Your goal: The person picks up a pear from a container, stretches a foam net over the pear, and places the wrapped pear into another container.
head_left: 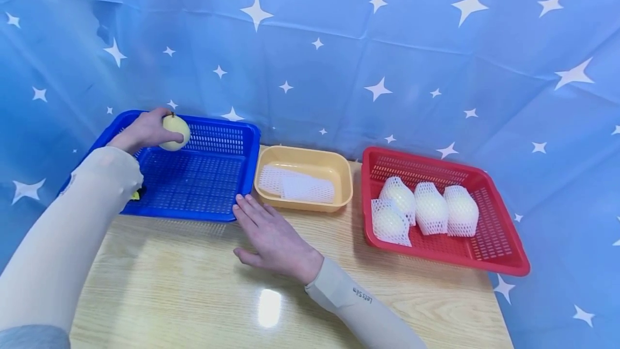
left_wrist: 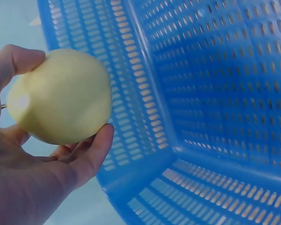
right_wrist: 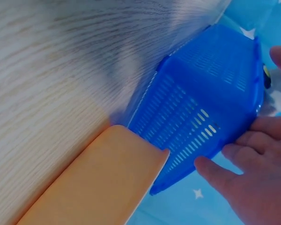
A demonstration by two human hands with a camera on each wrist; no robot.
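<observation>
A pale yellow pear [head_left: 175, 132] with a short stem is gripped by my left hand [head_left: 147, 129] over the back left of the blue basket [head_left: 203, 214]. In the left wrist view, thumb and fingers curl round the pear [left_wrist: 68, 96], which is bare of any net. My right hand [head_left: 278, 238] reaches to the basket's front right corner with fingers stretched out, the fingertips at its rim. In the right wrist view those fingers lie along the blue rim [right_wrist: 239, 133]. No other fruit shows in the blue basket.
A yellow tray [head_left: 302, 206] with white foam net sleeves [head_left: 307, 187] stands in the middle. On the right, a red basket [head_left: 436, 255] holds several net-wrapped pears [head_left: 431, 208]. A small black and yellow object [head_left: 137, 194] shows by my left wrist. A starred blue curtain [head_left: 310, 69] hangs behind.
</observation>
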